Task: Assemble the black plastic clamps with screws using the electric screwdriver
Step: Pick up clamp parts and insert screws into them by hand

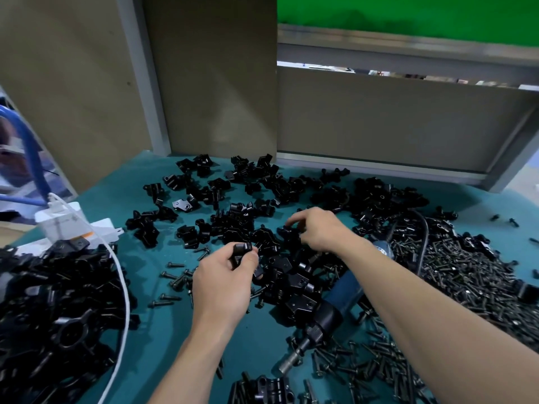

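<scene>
Fingertips of our left hand [224,278] pinch a clamp half [242,249]. At two o'clock from it, our right hand [319,228] curls onto a second half [287,231]. We judge this the pairing step. The next move needs screws [466,275] from three o'clock and the electric screwdriver [338,304] lying at five.

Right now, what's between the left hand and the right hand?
Head view: no bare stretch. Loose black clamp pieces on the teal mat fill the gap between the left hand, which grips a clamp half, and the right hand.
</scene>
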### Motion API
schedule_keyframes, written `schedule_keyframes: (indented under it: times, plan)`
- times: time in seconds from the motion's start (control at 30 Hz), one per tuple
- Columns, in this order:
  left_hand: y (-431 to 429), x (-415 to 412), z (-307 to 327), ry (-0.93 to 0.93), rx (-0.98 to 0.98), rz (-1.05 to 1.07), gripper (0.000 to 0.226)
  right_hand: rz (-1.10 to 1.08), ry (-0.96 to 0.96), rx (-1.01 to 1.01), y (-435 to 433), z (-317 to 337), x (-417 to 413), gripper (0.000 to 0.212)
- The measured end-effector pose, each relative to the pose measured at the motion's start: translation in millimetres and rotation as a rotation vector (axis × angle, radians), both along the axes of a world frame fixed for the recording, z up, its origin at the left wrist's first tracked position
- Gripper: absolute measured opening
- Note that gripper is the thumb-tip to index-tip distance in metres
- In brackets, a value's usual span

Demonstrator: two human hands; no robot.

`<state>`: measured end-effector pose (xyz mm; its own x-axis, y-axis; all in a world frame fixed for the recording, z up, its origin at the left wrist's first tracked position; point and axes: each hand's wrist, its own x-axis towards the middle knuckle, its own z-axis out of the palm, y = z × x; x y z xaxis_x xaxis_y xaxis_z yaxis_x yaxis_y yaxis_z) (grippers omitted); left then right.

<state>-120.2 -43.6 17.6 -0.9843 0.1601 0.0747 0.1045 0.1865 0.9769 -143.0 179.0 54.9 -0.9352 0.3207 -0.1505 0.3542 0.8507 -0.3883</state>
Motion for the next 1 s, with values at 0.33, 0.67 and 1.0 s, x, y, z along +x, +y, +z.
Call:
schedule_keyframes:
  times: [0.33, 0.67, 1.0]
  plan:
    - [0, -2, -4, 0.017, -0.04, -0.036, 0.014, -0.051, 0.082, 0.092, -7, -11, 3, 0.027]
    - [2, -7, -7, 0.04, -0.068, -0.04, 0.012, -0.019, 0.099, -0.053, -18, -7, -29, 0.021]
    - [-1, -9, -13, 0.076, -0.039, -0.098, 0.015, -0.256, 0.372, -0.43, -35, 3, 4, 0.017]
